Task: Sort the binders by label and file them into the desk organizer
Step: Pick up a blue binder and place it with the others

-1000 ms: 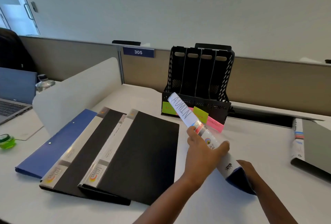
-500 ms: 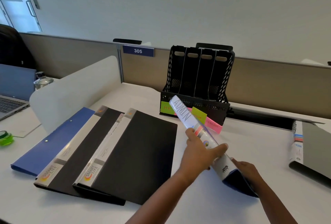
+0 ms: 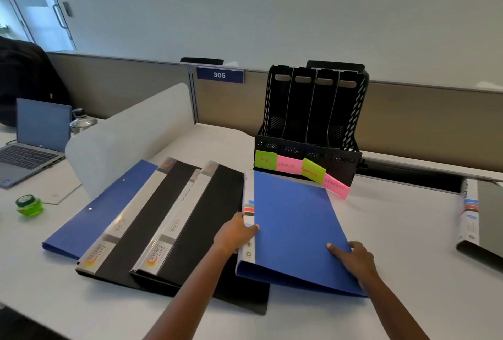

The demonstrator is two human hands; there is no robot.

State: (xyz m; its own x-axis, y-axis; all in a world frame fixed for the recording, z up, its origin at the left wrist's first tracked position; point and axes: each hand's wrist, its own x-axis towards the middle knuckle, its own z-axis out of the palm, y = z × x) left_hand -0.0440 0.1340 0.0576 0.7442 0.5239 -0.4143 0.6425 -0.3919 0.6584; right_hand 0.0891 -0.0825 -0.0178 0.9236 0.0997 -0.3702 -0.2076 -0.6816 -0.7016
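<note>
At the far left edge of the desk stands an open laptop, with a water bottle behind it and a small green jar nearer the front. A frosted divider panel rises beside them. Right of it three files lie fanned and overlapping: a blue folder, then the left black binder, then the right black binder, each partly covering the one before. The left hand grips the white spine of the blue binder, fingers curled round that edge. This binder lies cover up at the middle of the desk, just in front of the desk organizer, its near left corner over the right black binder. The right hand pinches its near right corner, thumb on the cover and fingers underneath. The black organizer stands toward the back edge, all four slots holding nothing, its front carrying sticky notes reading HR, SPORTS, FINANCE and ADMIN. At the right edge lies a grey binder, partly out of view.
</note>
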